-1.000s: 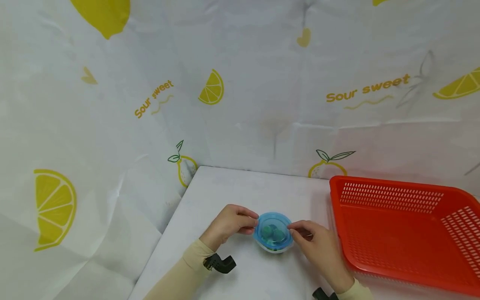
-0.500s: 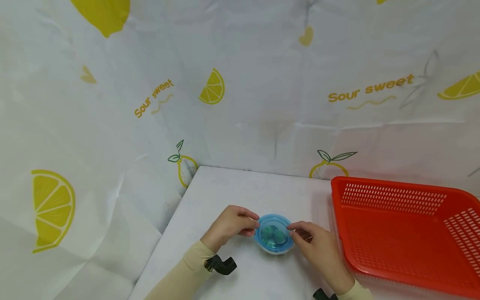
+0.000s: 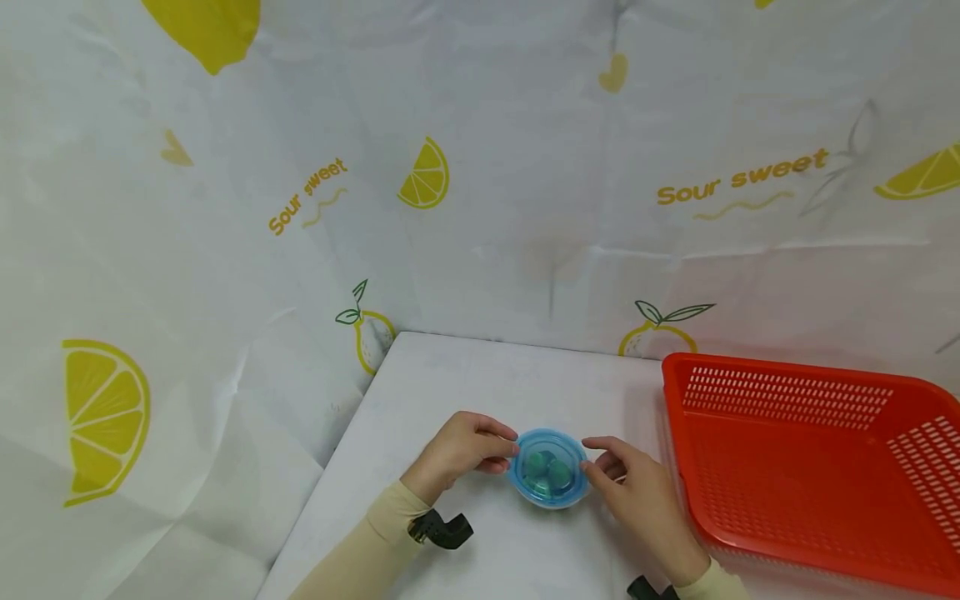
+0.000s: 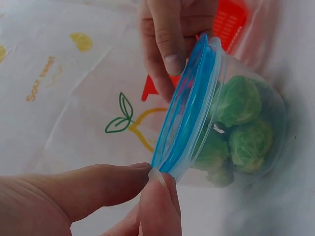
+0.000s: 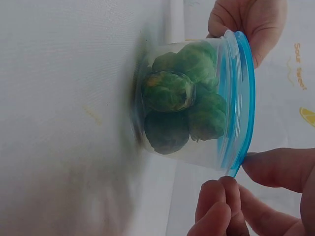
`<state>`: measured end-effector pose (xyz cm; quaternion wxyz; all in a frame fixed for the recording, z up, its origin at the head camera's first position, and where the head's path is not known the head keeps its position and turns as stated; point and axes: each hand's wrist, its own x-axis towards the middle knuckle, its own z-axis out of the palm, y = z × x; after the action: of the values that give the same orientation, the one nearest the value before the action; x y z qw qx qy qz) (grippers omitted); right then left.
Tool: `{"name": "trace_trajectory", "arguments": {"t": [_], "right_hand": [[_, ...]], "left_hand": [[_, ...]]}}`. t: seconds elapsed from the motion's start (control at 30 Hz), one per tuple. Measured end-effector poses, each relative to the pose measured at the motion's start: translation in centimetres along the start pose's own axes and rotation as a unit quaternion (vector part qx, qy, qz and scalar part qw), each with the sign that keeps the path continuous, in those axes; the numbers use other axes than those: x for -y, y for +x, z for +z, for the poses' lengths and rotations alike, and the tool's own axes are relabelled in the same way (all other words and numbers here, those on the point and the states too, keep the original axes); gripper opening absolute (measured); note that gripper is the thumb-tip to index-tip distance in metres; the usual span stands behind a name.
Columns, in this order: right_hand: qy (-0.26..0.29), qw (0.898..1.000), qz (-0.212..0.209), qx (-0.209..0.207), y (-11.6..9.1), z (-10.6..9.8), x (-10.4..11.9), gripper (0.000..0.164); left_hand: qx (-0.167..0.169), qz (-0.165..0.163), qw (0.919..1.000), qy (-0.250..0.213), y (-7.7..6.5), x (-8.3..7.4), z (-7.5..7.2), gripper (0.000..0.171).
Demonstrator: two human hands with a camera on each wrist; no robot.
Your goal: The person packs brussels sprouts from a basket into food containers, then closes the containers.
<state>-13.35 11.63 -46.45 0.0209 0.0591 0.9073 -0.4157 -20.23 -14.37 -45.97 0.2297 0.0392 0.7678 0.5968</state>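
A round clear tub (image 5: 184,152) with a translucent blue lid (image 3: 548,468) on top stands upright on the white table. Several Brussels sprouts (image 5: 168,91) show through its wall. From the left, my left hand (image 3: 467,448) pinches the lid's rim, with the thumb above the edge and fingertips under it in the left wrist view. On the opposite side, my right hand (image 3: 633,492) holds the rim; the right wrist view shows its thumb (image 5: 278,167) at the lid's edge and the fingers curled just below.
A red perforated plastic basket (image 3: 795,475) stands to the right of my right hand on the white table (image 3: 457,367). A pale sheet printed with lemons (image 3: 517,158) hangs behind and to the left. Each wrist carries a black camera mount (image 3: 442,529).
The blue lid has dropped from a raised, tilted position to lie level on the tub. My right hand's fingers have spread and shifted slightly rightward; my left hand has stayed almost in place.
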Motion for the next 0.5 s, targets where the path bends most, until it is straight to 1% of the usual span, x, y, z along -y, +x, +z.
{"name": "trace_trajectory", "arguments": {"t": [0.23, 0.4, 0.5], "right_hand": [[0.018, 0.999, 0.026, 0.019, 0.38, 0.04, -0.34, 0.032], [0.065, 0.995, 0.051, 0.05, 0.54, 0.11, -0.58, 0.033], [0.085, 0.993, 0.061, 0.061, 0.6, 0.17, -0.63, 0.034]], "left_hand": [[0.0, -0.011, 0.9999, 0.008, 0.14, -0.02, 0.03, 0.021], [0.005, -0.02, 0.9998, 0.006, 0.35, 0.2, 0.01, 0.02], [0.01, -0.025, 0.9996, 0.0, 0.48, 0.36, 0.02, 0.021]]}}
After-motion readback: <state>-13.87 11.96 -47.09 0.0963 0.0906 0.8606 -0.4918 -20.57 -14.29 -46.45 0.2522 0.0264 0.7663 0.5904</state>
